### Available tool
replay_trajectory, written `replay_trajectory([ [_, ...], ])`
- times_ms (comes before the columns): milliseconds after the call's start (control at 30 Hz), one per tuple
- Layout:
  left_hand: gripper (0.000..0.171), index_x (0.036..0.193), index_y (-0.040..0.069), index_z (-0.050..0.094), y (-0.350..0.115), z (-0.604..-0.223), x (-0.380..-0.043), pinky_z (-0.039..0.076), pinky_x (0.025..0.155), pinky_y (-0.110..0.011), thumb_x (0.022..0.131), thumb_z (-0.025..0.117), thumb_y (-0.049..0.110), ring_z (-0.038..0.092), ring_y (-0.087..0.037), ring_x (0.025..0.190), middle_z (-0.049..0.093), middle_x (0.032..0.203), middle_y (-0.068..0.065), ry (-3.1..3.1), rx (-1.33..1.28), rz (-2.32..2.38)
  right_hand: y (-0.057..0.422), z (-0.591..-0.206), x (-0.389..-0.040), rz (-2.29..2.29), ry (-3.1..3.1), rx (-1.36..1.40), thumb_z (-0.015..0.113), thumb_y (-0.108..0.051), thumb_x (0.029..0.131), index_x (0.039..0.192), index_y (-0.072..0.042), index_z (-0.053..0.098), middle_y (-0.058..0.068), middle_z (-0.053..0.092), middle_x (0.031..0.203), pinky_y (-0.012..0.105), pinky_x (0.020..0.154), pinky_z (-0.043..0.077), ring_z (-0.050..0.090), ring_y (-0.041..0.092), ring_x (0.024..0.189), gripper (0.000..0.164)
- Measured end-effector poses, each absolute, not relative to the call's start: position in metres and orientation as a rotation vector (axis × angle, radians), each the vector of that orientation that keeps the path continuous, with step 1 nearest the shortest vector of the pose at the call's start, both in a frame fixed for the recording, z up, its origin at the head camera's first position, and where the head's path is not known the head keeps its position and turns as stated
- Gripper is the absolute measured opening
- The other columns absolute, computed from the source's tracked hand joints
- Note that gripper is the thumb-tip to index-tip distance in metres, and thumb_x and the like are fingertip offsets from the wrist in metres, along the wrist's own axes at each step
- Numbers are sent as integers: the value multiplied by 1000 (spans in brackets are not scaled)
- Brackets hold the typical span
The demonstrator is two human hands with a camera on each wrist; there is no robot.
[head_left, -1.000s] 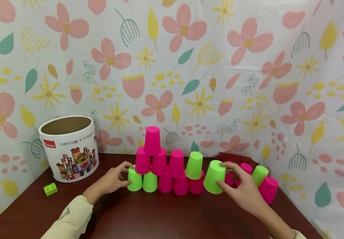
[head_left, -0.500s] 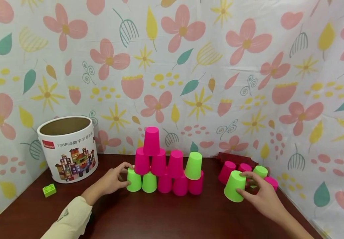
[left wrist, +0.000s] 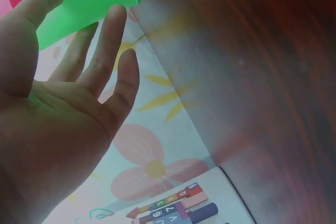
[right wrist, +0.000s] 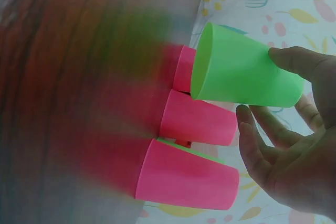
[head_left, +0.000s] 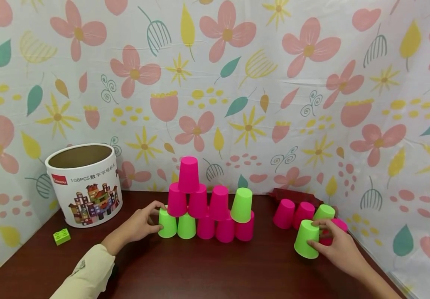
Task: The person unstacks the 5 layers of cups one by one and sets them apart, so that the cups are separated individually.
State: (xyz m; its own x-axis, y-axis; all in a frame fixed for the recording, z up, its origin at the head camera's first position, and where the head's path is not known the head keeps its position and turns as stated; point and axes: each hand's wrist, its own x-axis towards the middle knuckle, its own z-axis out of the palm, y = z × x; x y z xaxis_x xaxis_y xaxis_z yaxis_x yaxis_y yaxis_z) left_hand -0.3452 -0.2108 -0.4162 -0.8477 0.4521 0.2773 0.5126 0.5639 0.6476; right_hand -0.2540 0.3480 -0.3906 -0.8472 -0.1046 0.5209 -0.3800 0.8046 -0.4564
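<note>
My left hand (head_left: 140, 224) is at the stack's left end, thumb and fingers around the side of the leftmost green cup (head_left: 168, 226). In the left wrist view the thumb lies over that cup while other fingers stretch behind it. Upside-down pink and green cups form a stepped stack, topped by a pink cup (head_left: 189, 174); a green cup (head_left: 242, 205) ends its second row. At the right, my right hand (head_left: 340, 247) pinches another upside-down green cup (right wrist: 247, 69) between thumb and fingers, in front of the loose cups.
Loose upside-down cups, including a pink cup (head_left: 284, 214) and a green cup (head_left: 324, 212), stand at the back right beside a dark red object (head_left: 293, 195). A white tub (head_left: 87, 195) and a lime toy brick (head_left: 62, 236) are on the left. Floral cloth (head_left: 215, 83) hangs behind.
My right hand has carried the green cup rightward and toward me, from beside the stack to in front of the loose cups. The left hand and the stack stay put.
</note>
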Motion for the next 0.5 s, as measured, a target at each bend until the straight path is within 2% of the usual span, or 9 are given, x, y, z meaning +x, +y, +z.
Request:
replay_trajectory([
  [133, 49, 124, 19, 46, -210, -415, -344, 53, 65, -31, 87, 76, 10, 65, -13, 73, 66, 121, -21, -2705, -836, -1156, 352, -395, -255, 733, -2520, 339, 88, -11, 72, 113, -5, 58, 19, 66, 105, 32, 61, 55, 68, 31, 81, 51],
  [300, 49, 124, 19, 46, -210, -413, -343, 53, 66, -31, 87, 76, 9, 64, -14, 73, 66, 121, -21, -2701, -833, -1159, 358, -398, -258, 698, -2560, 306, 87, -10, 73, 115, -6, 57, 23, 67, 106, 28, 58, 52, 68, 34, 84, 52],
  [433, 49, 124, 18, 45, -210, -413, -343, 53, 66, -31, 87, 76, 9, 64, -14, 73, 65, 122, -22, -2708, -833, -1158, 362, -400, -258, 656, -2615, 269, 86, -12, 75, 116, -6, 56, 25, 67, 108, 27, 55, 46, 63, 23, 73, 51],
  [500, 49, 124, 18, 45, -210, -414, -342, 53, 65, -31, 87, 76, 9, 64, -13, 73, 66, 121, -21, -2707, -831, -1156, 363, -400, -258, 622, -2624, 249, 86, -12, 75, 115, -6, 57, 22, 67, 106, 27, 53, 44, 57, 14, 65, 50],
])
